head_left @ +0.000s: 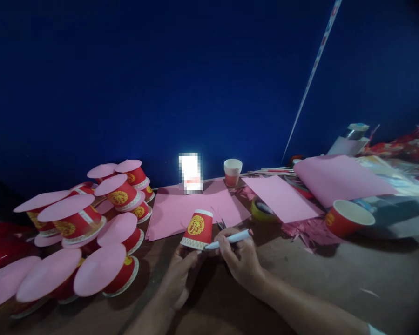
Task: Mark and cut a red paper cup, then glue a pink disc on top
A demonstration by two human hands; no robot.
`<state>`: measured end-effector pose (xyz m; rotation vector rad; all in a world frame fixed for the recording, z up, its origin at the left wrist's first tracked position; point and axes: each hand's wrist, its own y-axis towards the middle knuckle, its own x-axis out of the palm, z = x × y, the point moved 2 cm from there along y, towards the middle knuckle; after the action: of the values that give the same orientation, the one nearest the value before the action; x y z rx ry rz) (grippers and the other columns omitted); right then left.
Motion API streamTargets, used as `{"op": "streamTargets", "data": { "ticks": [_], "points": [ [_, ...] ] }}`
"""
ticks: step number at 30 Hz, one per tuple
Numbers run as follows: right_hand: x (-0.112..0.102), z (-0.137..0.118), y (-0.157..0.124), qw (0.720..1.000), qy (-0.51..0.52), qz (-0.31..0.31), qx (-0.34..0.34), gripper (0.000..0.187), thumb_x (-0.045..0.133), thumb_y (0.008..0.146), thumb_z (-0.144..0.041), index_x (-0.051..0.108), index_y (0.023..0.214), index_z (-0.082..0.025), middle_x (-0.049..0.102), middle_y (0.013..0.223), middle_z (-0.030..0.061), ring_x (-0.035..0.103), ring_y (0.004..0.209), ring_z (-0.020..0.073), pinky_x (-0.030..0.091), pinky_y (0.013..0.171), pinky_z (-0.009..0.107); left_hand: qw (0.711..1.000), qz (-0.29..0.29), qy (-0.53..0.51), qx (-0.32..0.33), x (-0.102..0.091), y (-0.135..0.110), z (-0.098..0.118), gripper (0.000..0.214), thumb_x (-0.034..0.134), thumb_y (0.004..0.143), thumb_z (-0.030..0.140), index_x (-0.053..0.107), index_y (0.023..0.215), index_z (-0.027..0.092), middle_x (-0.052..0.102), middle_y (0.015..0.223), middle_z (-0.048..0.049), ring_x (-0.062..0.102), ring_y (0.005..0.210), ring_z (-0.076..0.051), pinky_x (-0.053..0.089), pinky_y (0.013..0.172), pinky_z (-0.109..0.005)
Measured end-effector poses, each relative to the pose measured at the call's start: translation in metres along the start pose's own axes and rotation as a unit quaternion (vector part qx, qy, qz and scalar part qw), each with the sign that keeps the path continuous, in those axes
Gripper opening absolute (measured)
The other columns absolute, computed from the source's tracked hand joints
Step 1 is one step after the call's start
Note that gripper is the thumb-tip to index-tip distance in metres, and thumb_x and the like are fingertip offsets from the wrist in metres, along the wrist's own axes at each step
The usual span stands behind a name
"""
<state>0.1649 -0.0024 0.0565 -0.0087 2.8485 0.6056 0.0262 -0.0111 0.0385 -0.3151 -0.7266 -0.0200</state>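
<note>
A red paper cup [196, 228] with a gold emblem is held upside down at the scene's centre, over the bench [282, 274], its lower rim pinched by the left hand [181, 274]. A white marker [233, 237] is gripped in the right hand [240, 258], tip at the rim. Pink sheets [176, 204] are laid beyond; disc-topped cups [118, 197] are grouped left.

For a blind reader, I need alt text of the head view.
A person's left hand holds a red cup, narrow end up; the right hand holds a white pen near its lower edge. Red cups topped with pink discs stand at left; pink sheets lie beyond.
</note>
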Motion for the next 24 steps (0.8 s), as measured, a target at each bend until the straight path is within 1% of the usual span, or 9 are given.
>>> {"op": "streamTargets", "data": {
  "ticks": [3, 7, 13, 18, 24],
  "points": [
    [-0.0013, -0.0011, 0.0012, 1.0, -0.007, 0.0, -0.003, 0.024, 0.045, 0.087, -0.026, 0.057, 0.069, -0.016, 0.058, 0.058, -0.0004, 0.055, 0.053, 0.0108, 0.043, 0.054, 0.019, 1.0, -0.005, -0.002, 0.0, 0.0003, 0.0004, 0.0006, 0.063, 0.07, 0.063, 0.008, 0.05, 0.122, 0.017, 0.071, 0.09, -0.0064, 0.066, 0.086, -0.019, 0.048, 0.084, -0.029],
    [-0.0022, 0.0008, 0.0028, 1.0, -0.006, 0.005, 0.003, 0.023, 0.044, 0.087, -0.027, 0.057, 0.071, -0.016, 0.059, 0.057, 0.0004, 0.055, 0.052, 0.0112, 0.043, 0.051, 0.02, 1.0, -0.014, -0.005, 0.005, 0.0006, 0.0008, 0.0012, 0.063, 0.07, 0.064, 0.008, 0.049, 0.123, 0.018, 0.071, 0.094, -0.007, 0.065, 0.09, -0.02, 0.047, 0.087, -0.031],
    [-0.0027, 0.0036, 0.0031, 1.0, -0.006, 0.01, -0.004, 0.021, 0.045, 0.087, -0.026, 0.058, 0.074, -0.016, 0.059, 0.057, 0.0001, 0.056, 0.053, 0.0112, 0.044, 0.054, 0.02, 1.0, -0.01, -0.003, 0.005, -0.002, 0.0003, -0.0007, 0.065, 0.069, 0.065, 0.008, 0.047, 0.125, 0.019, 0.07, 0.097, -0.0065, 0.064, 0.093, -0.02, 0.047, 0.088, -0.03],
    [-0.0035, 0.0044, 0.0031, 1.0, -0.017, 0.016, -0.014, 0.022, 0.045, 0.088, -0.026, 0.056, 0.072, -0.016, 0.058, 0.058, -0.0006, 0.055, 0.053, 0.0109, 0.044, 0.055, 0.02, 1.0, -0.013, -0.005, 0.002, -0.0031, 0.0002, -0.0006, 0.062, 0.069, 0.065, 0.01, 0.049, 0.123, 0.019, 0.07, 0.097, -0.0069, 0.064, 0.093, -0.021, 0.047, 0.088, -0.031],
    [-0.0034, 0.0052, 0.0033, 1.0, -0.01, 0.017, -0.01, 0.022, 0.044, 0.088, -0.026, 0.056, 0.072, -0.017, 0.057, 0.056, -0.0011, 0.055, 0.051, 0.0104, 0.043, 0.053, 0.019, 1.0, -0.009, 0.003, 0.003, -0.0032, 0.0001, 0.0003, 0.058, 0.07, 0.064, 0.01, 0.053, 0.119, 0.019, 0.07, 0.097, -0.0058, 0.064, 0.094, -0.02, 0.047, 0.088, -0.03]
  ]
}}
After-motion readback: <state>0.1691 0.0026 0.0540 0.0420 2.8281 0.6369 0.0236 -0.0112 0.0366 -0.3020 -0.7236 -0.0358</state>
